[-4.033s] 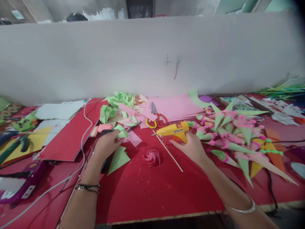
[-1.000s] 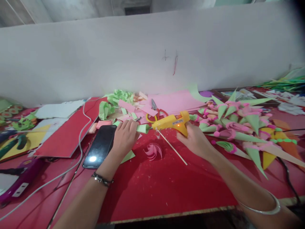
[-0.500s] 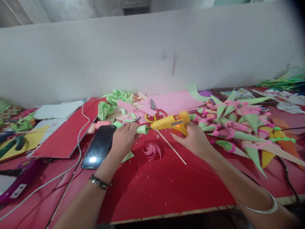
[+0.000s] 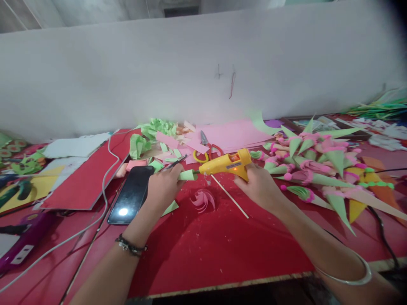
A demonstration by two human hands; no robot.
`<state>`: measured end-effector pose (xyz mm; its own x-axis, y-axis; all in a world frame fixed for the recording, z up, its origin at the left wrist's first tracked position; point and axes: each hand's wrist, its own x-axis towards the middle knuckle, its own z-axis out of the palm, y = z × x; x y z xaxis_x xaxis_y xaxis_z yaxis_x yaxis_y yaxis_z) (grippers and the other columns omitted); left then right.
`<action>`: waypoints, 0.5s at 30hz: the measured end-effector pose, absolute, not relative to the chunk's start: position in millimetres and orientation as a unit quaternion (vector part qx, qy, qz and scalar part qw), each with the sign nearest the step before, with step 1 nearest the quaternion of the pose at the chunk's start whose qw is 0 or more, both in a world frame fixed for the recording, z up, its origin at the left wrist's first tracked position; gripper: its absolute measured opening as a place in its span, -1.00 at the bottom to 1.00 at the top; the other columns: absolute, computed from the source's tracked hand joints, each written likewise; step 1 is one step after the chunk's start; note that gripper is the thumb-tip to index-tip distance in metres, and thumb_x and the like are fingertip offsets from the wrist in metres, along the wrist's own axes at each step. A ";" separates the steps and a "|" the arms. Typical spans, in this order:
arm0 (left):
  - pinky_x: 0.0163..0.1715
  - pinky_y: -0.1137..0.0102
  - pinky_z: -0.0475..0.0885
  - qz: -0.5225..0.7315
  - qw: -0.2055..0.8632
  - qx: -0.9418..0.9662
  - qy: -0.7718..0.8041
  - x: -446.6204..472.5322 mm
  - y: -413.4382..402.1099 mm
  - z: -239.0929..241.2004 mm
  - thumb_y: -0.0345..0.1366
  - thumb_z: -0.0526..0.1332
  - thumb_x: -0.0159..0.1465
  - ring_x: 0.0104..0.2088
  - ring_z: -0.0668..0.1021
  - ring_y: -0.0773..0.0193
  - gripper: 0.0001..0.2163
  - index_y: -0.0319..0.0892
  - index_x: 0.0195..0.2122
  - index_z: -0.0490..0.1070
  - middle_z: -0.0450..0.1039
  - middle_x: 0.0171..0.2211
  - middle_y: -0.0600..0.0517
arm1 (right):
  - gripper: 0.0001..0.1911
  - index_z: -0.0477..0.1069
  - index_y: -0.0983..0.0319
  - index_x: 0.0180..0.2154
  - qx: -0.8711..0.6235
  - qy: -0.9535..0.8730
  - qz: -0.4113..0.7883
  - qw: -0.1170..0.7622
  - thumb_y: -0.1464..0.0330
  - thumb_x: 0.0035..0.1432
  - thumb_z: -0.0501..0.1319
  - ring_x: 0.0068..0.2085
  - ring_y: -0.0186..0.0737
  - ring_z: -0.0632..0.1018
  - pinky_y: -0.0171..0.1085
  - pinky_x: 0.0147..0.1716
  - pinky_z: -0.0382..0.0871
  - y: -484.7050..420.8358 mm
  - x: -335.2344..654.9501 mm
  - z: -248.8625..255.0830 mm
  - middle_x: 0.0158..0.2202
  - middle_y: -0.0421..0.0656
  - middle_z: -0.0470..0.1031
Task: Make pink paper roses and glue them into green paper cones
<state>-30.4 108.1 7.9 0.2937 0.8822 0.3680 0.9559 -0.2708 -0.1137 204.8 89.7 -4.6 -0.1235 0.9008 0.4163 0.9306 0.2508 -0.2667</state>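
My right hand (image 4: 259, 182) is wrapped round the handle of a yellow glue gun (image 4: 221, 165), whose nozzle points left. In my left hand (image 4: 163, 184) is a rolled light-green paper cone (image 4: 187, 175), its visible end right at the nozzle; whether they touch I cannot tell. Below the gun, a swirled pink paper piece (image 4: 202, 201) lies on the red tabletop. A thin pale stick (image 4: 230, 197) slants across the table under the gun. Behind the gun rests a pair of scissors (image 4: 216, 148) with red and yellow handles.
Paper cones with pink trim (image 4: 318, 165) are heaped on the right. A black phone (image 4: 132, 195) lies by my left wrist. Green crumpled paper (image 4: 140, 146) and pink sheets (image 4: 235, 133) spread along the back. A white cable (image 4: 104, 186) and purple power strip (image 4: 28, 241) are on the left.
The glue gun and the cone in my left hand have shifted slightly; the cone's end has turned a little. Both hands keep their hold.
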 end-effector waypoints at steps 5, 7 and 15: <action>-0.60 0.47 0.11 -0.124 0.142 -0.784 -0.592 -29.9 109.5 7.1 -0.24 0.06 0.15 -0.46 0.52 0.20 -0.85 -0.18 -0.36 0.34 0.48 -0.52 0.00 | -0.80 0.30 0.29 -0.31 -0.603 -0.753 -0.033 0.262 0.38 -0.01 0.00 -0.59 -0.26 0.36 -0.34 -0.62 0.05 89.4 203.8 -4.7 -0.58 -0.15 0.34; -0.59 0.47 0.12 -0.128 0.130 -0.785 -0.592 -30.3 109.9 6.7 -0.24 0.06 0.15 -0.47 0.51 0.21 -0.85 -0.18 -0.34 0.34 0.47 -0.53 0.01 | -0.77 0.30 0.29 -0.29 -0.599 -0.752 -0.029 0.274 0.31 0.00 0.04 -0.56 -0.23 0.39 -0.33 -0.61 0.09 89.1 202.7 -4.3 -0.56 -0.14 0.36; -0.54 0.48 0.18 -0.148 0.076 -0.796 -0.583 -31.2 111.3 6.4 -0.27 0.06 0.12 -0.46 0.50 0.22 -0.86 -0.18 -0.35 0.35 0.47 -0.49 0.01 | -0.69 0.31 0.28 -0.26 -0.574 -0.761 -0.008 0.302 0.21 -0.02 0.11 -0.51 -0.20 0.42 -0.31 -0.55 0.21 87.6 200.5 -2.7 -0.51 -0.12 0.40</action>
<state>-31.2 111.3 6.4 0.2773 0.9042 0.3247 0.9495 -0.3095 0.0510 200.5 87.6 -2.7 -0.1597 0.8686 0.4690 0.8784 0.3418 -0.3339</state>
